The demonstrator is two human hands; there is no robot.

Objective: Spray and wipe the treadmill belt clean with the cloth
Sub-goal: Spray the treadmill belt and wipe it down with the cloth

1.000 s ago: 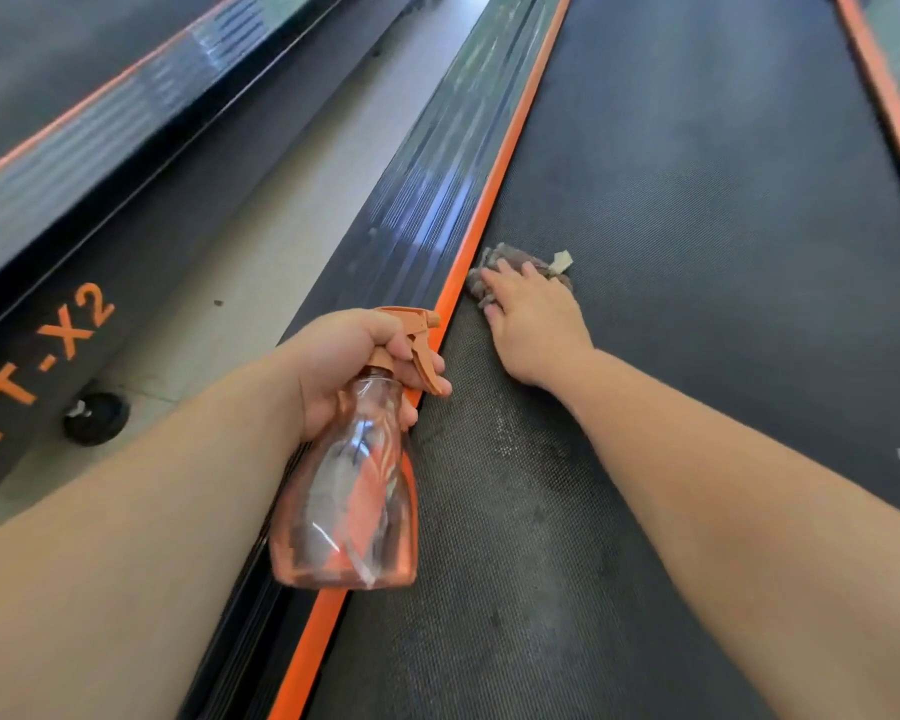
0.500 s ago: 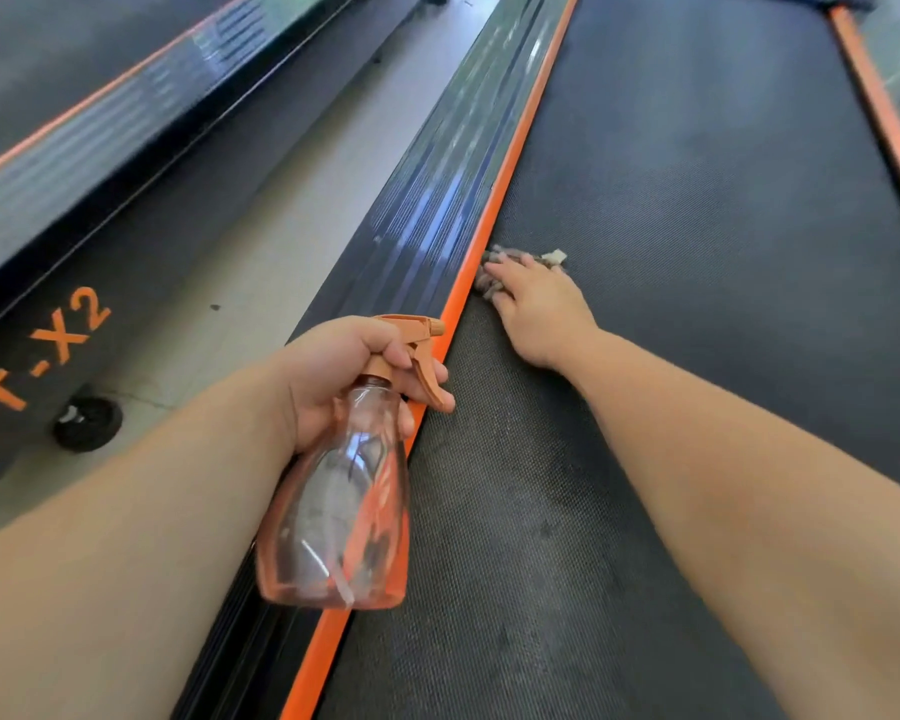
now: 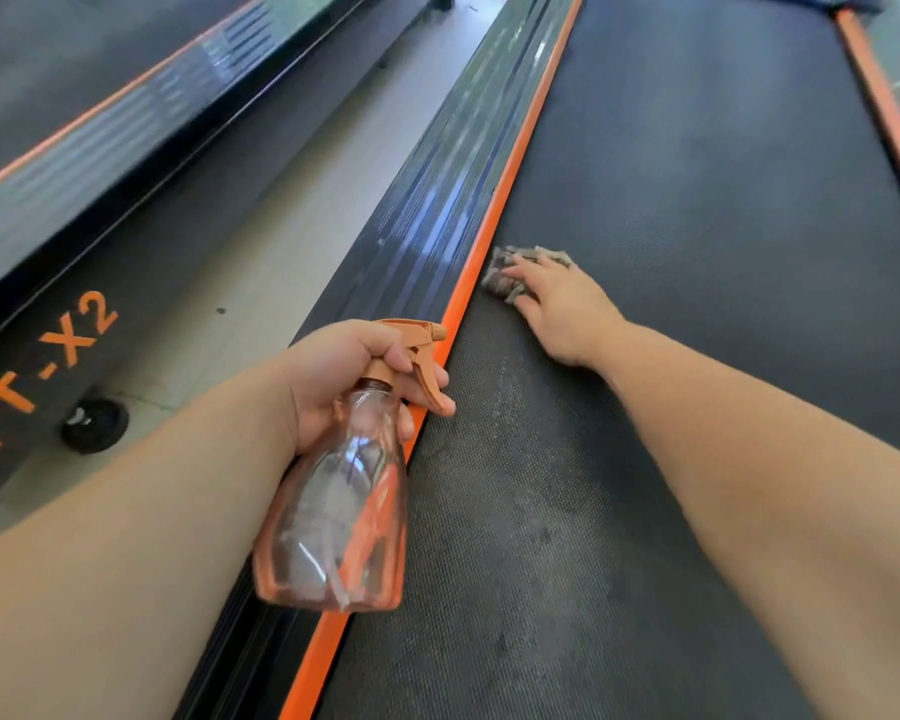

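Observation:
A black textured treadmill belt [image 3: 697, 252] runs away from me, with a damp, speckled patch near its left edge. My right hand [image 3: 562, 309] lies flat with straight fingers on a small grey-brown cloth [image 3: 505, 275], pressing it onto the belt beside the orange edge strip [image 3: 494, 215]. My left hand [image 3: 349, 376] grips the neck of a clear orange spray bottle [image 3: 339, 517], a finger on its trigger, held above the left side rail.
A ribbed dark side rail [image 3: 437, 200] borders the belt on the left. Beyond a strip of pale floor [image 3: 281, 226] stands a second treadmill [image 3: 100, 148] with orange lettering and a black foot [image 3: 94, 426]. Another orange strip [image 3: 884, 111] marks the belt's right edge.
My right hand has slid the cloth a little farther up the belt along the left edge. The bottle in my left hand has stayed in about the same place.

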